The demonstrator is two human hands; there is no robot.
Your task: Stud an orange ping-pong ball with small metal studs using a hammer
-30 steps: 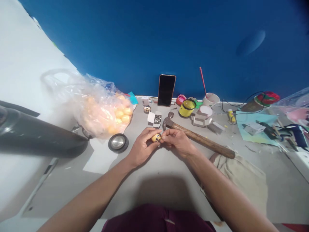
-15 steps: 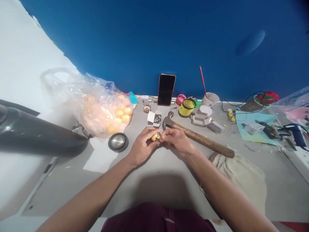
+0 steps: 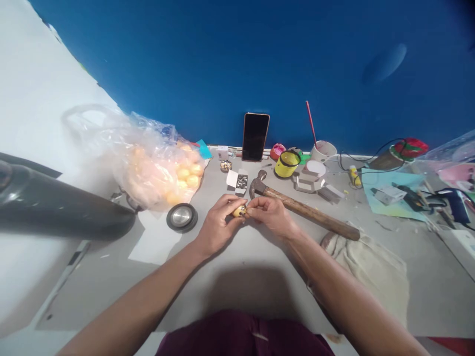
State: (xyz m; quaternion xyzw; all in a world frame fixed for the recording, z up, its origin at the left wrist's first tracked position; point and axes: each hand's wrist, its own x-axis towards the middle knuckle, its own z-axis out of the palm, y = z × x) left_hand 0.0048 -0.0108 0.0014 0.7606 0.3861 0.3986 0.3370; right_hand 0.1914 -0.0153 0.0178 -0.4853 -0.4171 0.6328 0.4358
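Observation:
My left hand (image 3: 219, 221) is closed around a small yellow ball (image 3: 238, 211) with dark and shiny spots on its right side. Thumb and fingers grip it from the left. My right hand (image 3: 272, 216) pinches at the ball's right side; whatever is between those fingertips is too small to make out. Just beyond the hands stands a small open box (image 3: 242, 182) full of shiny little metal pieces. A claw hammer (image 3: 308, 207) with a wooden handle lies to the right, its head near my right hand.
A plastic bag of orange balls (image 3: 159, 173) lies at the left, with a round black-rimmed lid (image 3: 181, 217) nearby. A phone (image 3: 256, 136) leans on the blue wall. Farther right are a yellow container (image 3: 287, 164), a white cup (image 3: 323, 151) and a cloth (image 3: 378, 272).
The ball has turned slightly between my fingers, so its spots sit a little differently. Both hands stay in nearly the same place.

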